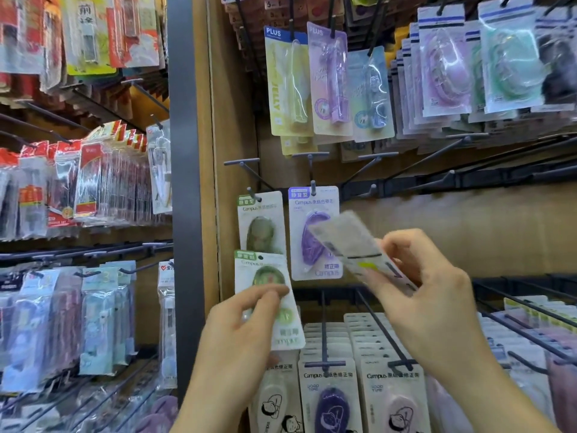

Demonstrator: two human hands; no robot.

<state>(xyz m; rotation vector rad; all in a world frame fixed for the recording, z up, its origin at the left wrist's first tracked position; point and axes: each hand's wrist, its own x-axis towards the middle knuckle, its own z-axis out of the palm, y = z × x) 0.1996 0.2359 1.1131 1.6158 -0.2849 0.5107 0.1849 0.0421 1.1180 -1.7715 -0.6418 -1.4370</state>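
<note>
I stand at a shop rack of carded correction tapes. My left hand (240,326) pinches a green Campus correction tape pack (268,276), thumb across its front, held upright just below a hook. My right hand (427,285) pinches a second pack (346,242) tilted up to the left, its printed back facing me; it is blurred. Behind them a green pack (260,223) and a purple pack (312,232) hang on hooks (313,187).
Empty black hooks (437,179) stick out to the right of the purple pack. Below hang rows of Campus packs (331,395). Above hang PLUS tape packs (287,82) and other cards (443,64). A grey upright (184,182) divides off the left rack of bagged stationery (90,179).
</note>
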